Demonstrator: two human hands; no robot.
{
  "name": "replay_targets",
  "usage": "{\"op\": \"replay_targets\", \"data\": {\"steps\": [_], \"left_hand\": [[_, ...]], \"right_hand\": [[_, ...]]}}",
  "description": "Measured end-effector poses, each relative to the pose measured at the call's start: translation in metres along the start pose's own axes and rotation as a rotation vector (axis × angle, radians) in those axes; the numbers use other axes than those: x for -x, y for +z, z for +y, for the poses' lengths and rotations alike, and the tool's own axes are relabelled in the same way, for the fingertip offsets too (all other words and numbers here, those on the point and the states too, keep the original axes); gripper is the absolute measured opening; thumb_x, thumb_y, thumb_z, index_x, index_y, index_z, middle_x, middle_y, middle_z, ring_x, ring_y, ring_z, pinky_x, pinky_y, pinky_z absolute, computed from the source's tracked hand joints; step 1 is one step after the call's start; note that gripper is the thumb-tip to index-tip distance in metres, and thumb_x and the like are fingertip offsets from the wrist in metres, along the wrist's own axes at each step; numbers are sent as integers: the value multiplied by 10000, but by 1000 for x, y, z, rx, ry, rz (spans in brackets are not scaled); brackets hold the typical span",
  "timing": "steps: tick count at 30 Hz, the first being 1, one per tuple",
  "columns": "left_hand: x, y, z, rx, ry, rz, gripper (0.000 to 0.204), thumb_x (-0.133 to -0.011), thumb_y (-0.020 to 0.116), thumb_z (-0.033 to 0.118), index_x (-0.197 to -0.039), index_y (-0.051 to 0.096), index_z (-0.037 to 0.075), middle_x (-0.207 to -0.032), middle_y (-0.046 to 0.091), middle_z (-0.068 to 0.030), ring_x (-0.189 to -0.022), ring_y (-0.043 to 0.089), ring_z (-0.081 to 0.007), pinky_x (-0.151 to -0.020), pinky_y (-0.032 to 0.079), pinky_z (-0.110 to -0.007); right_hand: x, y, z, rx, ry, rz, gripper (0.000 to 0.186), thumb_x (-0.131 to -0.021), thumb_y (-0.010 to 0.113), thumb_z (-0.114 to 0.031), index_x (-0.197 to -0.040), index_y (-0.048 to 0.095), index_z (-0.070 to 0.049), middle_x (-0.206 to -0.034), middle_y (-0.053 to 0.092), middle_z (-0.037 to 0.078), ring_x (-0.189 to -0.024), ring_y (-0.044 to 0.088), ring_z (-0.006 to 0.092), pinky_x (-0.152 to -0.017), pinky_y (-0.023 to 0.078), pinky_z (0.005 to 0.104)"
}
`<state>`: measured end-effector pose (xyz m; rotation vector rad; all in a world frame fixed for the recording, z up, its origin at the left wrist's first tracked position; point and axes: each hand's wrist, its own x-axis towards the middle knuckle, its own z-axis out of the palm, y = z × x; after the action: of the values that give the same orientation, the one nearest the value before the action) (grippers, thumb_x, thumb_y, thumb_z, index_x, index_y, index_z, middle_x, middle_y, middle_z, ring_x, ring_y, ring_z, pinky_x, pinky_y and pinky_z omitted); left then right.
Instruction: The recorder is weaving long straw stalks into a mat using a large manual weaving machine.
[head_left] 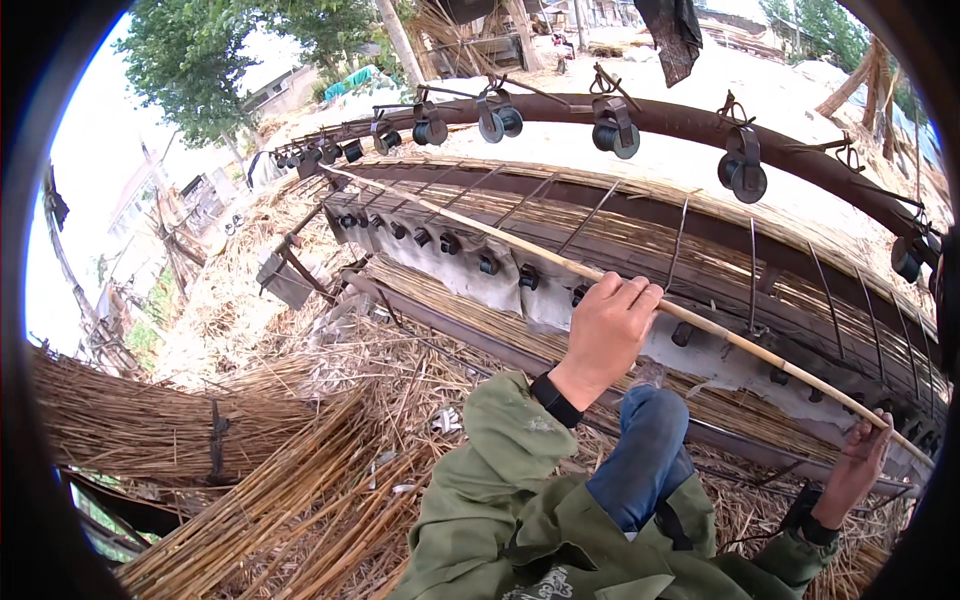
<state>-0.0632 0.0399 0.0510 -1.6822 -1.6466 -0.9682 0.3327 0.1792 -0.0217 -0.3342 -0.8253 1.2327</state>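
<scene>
A long, pale reed stalk (pixel 480 228) runs slantwise across the loom-like metal frame, from far left to near right. My left hand (pixel 608 325) grips it near the middle, fingers wrapped over the top. Close to its lower right end, my right hand (pixel 858 462) has thumb and fingers closed round the stalk. Beneath it lies a dark ledge with a row of thin metal rods (pixel 590 215) sticking up. Small dark spools (pixel 528 277) line the ledge's pale front face. Further reeds (pixel 520 318) lie lengthwise below that face.
A curved rusty beam (pixel 670 122) with hanging wire spools (pixel 615 132) arches above the frame. Bundled reeds (pixel 130 415) and loose stalks (pixel 270 500) lie at the left. My bent blue-clad knee (pixel 645 450) is close to the frame. Straw litter (pixel 370 400) covers the ground.
</scene>
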Motion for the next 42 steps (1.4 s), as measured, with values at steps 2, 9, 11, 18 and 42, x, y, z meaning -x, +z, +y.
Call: {"op": "replay_targets", "data": {"steps": [2,9,11,18,42], "left_hand": [[-1,2,2,14,10,15,314,-651,696,82,-953,610,64,-934,607,-50,-780,528,-226,-690,455,-317],[-2,9,7,-57,-19,-13,301,-617,695,62,-907,613,80,-865,588,-25,-780,513,-222,-711,433,-343],[1,3,-6,-120,-82,1,283,-620,685,56,-892,614,91,-849,578,-21,-782,510,-225,-717,428,-355],[46,-21,-51,-270,-255,52,236,-644,653,49,-872,602,88,-864,570,-44,-805,510,-251,-717,428,-362],[100,43,-78,-77,-413,-136,240,-660,621,31,-895,591,73,-887,565,-70,-824,507,-301,-737,437,-383]], "right_hand": [[0,-5,-5,-13,-13,-16,313,-952,432,-198,-1190,457,5,-1081,516,69,-789,457,99,-692,399,217],[-24,-59,-30,20,-56,37,285,-945,444,-179,-1153,485,12,-986,548,71,-754,480,92,-695,440,215],[-46,-122,-50,45,-90,-58,267,-944,445,-173,-1135,498,6,-922,559,65,-728,489,90,-666,447,212],[-52,-266,-76,389,-113,232,308,-935,445,-99,-1225,454,3,-925,531,37,-780,498,92,-695,447,195],[13,-155,-30,278,36,498,299,-903,536,-211,-1105,545,10,-916,602,45,-768,538,99,-693,468,198]]}}
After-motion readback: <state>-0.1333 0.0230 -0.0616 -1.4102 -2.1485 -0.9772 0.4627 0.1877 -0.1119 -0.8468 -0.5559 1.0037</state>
